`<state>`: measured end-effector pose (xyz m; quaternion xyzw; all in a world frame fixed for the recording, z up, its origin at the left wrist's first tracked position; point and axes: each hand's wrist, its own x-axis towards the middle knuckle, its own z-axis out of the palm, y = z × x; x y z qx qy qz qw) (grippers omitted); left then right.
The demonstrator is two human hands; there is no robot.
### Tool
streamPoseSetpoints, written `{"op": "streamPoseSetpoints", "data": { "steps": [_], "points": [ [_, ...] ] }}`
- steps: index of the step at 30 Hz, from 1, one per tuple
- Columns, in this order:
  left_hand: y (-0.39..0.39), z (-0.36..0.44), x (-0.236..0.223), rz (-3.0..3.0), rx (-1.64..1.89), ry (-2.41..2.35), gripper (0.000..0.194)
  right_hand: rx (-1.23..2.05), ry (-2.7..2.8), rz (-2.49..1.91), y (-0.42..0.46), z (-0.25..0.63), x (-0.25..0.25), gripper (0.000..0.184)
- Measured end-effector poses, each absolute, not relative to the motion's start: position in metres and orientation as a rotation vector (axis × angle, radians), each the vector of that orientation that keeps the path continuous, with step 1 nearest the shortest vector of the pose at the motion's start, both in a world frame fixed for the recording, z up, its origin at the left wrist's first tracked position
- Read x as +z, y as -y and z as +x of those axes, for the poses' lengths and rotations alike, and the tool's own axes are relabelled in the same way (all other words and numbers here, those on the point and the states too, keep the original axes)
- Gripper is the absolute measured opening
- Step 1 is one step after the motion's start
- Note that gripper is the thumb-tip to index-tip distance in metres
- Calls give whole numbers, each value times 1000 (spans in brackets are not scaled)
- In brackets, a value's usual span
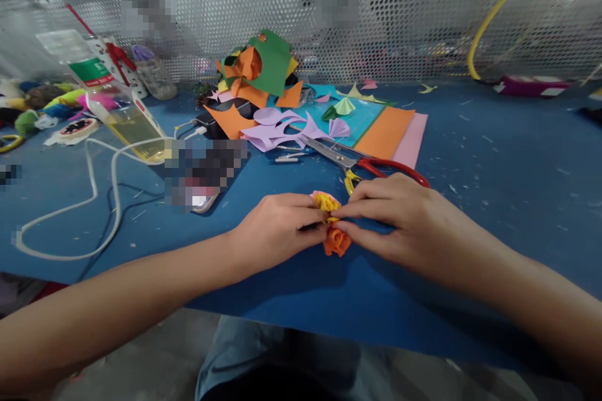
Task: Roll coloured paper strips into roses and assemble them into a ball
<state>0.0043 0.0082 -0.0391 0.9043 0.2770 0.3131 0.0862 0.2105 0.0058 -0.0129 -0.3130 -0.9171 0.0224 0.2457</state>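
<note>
Between my two hands, low over the blue table, is a small bunch of crumpled paper flowers. A yellow paper flower (326, 202) sits on the far side, with a bit of pink behind it, and an orange paper flower (337, 242) faces me on the near side. My left hand (275, 229) is closed, pinching the bunch from the left. From the right, my right hand (399, 216) grips it with thumb and fingertips. The fingers hide where the flowers meet. Just beyond my right hand lie red-handled scissors (376, 166), partly covered by it.
Cut paper scraps (273, 69) are heaped at the back, with orange and pink sheets (388, 131) beside them. To the left are a phone (207, 172), a white cable (115, 200) and a tilted-looking bottle (129, 116). A perforated metal panel (414, 19) stands behind the table.
</note>
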Motion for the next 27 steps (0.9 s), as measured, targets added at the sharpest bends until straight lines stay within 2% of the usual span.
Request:
{"op": "streamPoseSetpoints", "data": {
  "steps": [7,17,21,27],
  "points": [
    [-8,8,-27,2805,1017,-818,11,-174,2597,-738,-5,210,-8,26],
    [-9,4,-22,2892,1051,-572,13,54,2592,-709,2,206,-8,28],
    [-8,6,-25,2865,1073,-592,9,12,2574,-687,0,206,-10,34],
    [-10,10,-29,2747,1150,-642,9,-124,2659,-682,-7,214,-11,27]
  ]
}}
